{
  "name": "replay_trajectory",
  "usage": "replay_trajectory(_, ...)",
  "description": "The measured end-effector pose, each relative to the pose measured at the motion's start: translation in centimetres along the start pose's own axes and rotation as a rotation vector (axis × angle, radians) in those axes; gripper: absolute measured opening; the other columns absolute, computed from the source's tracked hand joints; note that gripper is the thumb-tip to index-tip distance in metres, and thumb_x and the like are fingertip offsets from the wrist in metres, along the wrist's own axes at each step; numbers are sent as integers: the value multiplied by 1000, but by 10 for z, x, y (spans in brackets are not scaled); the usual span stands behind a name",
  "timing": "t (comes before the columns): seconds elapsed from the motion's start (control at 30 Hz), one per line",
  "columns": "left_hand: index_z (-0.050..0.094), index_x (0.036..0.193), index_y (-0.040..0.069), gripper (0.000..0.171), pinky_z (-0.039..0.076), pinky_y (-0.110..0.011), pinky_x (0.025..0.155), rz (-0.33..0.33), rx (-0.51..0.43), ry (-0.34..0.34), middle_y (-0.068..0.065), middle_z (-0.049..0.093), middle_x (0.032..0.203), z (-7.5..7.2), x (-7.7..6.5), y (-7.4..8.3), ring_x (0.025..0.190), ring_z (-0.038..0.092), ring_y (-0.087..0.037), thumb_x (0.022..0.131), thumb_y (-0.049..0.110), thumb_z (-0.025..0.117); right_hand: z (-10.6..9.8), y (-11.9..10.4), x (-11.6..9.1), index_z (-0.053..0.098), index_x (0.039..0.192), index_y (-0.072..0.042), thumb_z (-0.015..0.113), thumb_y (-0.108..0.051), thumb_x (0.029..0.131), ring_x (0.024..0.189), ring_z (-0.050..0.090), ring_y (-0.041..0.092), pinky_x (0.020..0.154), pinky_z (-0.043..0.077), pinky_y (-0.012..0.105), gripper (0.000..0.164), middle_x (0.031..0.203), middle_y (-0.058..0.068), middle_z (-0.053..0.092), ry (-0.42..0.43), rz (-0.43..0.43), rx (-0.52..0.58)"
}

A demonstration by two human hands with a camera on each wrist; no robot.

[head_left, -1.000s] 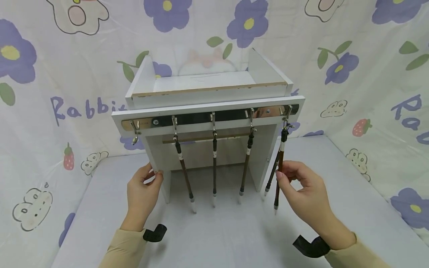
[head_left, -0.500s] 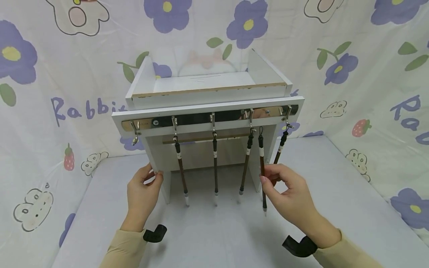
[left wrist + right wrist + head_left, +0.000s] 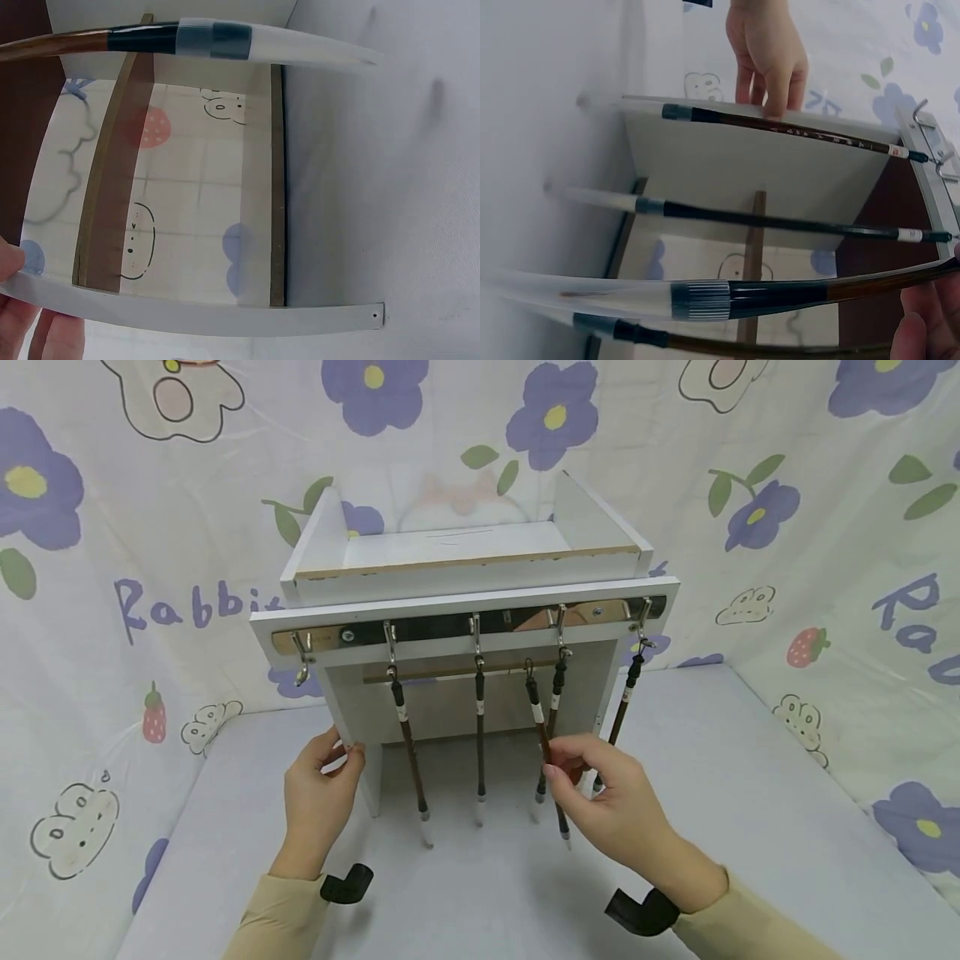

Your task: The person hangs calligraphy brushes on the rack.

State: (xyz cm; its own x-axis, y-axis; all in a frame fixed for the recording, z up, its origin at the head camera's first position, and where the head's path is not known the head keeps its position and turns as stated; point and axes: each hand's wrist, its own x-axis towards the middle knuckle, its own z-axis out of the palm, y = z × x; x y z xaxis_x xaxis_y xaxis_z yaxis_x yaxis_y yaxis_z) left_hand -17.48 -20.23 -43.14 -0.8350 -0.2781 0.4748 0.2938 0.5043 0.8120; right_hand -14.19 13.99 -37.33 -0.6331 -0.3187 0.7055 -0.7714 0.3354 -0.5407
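Observation:
My right hand pinches the brown handle of a calligraphy brush between thumb and fingers. Its top loop is free of the hooks, and its white tip points down; this brush looks large in the right wrist view. Other calligraphy brushes hang from hooks: one toward the left, a dark one in the middle, one just behind the held brush and one at the far right. My left hand grips the front edge of the white shelf's left side panel.
The white shelf stands on a white-covered table, with an open tray on top. A metal hook rail crosses its front; its leftmost hook bears no brush. A flower-patterned cloth hangs behind.
My right hand has carried its brush leftward from beside the rightmost hook to in front of the fourth hook's brush. The left hand has stayed on the panel; the second hook's brush sways slightly.

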Motion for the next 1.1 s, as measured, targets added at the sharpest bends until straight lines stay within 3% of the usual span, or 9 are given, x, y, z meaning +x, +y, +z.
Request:
replay_trajectory(0.23,68,123,15,32,53,-11,72,0,-1,-3,1,67,112,-1,0,0,99,65,-20,90,12,66,14,-5,7,65,109,-9,65,-2,88,80,58,10,65,54,24,22,93,1,65,-49,-4,24)
replay_trajectory(0.5,68,123,15,33,56,-17,74,2,-10,-3,2,68,111,0,1,0,98,66,-18,90,12,67,27,-13,20,65,110,-10,65,-3,90,81,57,9,65,55,28,21,95,-2,65,-106,-27,52)
replay_trajectory(1.1,67,124,13,34,53,-11,72,16,10,-1,0,67,112,-1,0,-1,99,66,-21,90,11,67,61,-30,48,65,116,-10,62,-15,96,82,53,5,65,52,23,21,95,-11,60,-269,-8,65)
